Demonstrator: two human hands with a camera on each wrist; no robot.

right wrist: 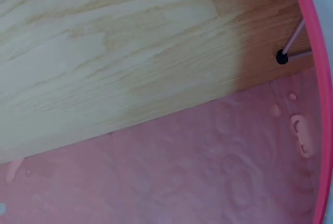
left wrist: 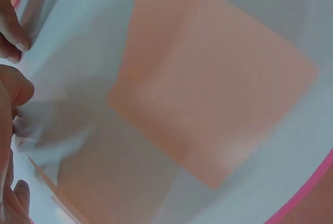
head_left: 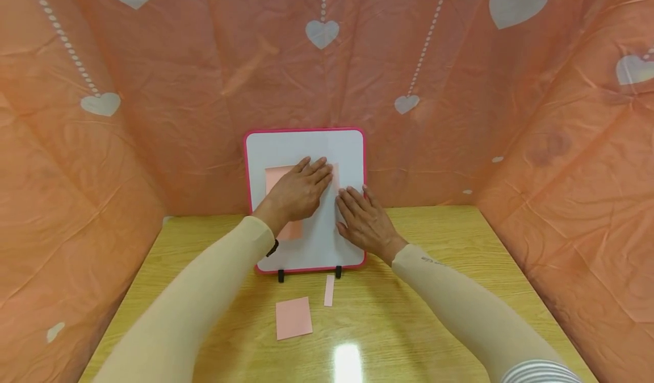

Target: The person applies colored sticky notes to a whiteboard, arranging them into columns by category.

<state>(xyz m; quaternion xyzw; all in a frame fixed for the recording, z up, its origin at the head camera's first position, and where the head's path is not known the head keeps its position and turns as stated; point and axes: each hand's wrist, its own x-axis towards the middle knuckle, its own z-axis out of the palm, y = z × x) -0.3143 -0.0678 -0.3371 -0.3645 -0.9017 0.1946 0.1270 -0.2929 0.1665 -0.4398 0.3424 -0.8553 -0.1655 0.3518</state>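
Note:
A whiteboard [head_left: 319, 252] with a pink rim stands upright on the table. My left hand [head_left: 301, 189] lies over its middle, fingers straight, touching a pale pink sticky note [head_left: 335, 174] that it mostly covers. Fingers of my right hand [head_left: 365, 221] rest straight on the board's right part, one finger by the rim. On the board's left side is pink note paper [head_left: 276, 176], partly hidden by my left wrist. The left wrist view shows one square sticky note [left wrist: 218, 78] flat on the board and another piece of pink paper [left wrist: 114, 193] lower down, with fingertips [left wrist: 15, 86] at the left.
On the table [head_left: 409, 326] lie a pink sticky note pad [head_left: 293, 318] and a narrow pale strip [head_left: 329, 290]. Black stand feet [head_left: 338, 272] hold the board's lower edge. An orange curtain with white hearts [head_left: 322, 33] hangs behind and at both sides.

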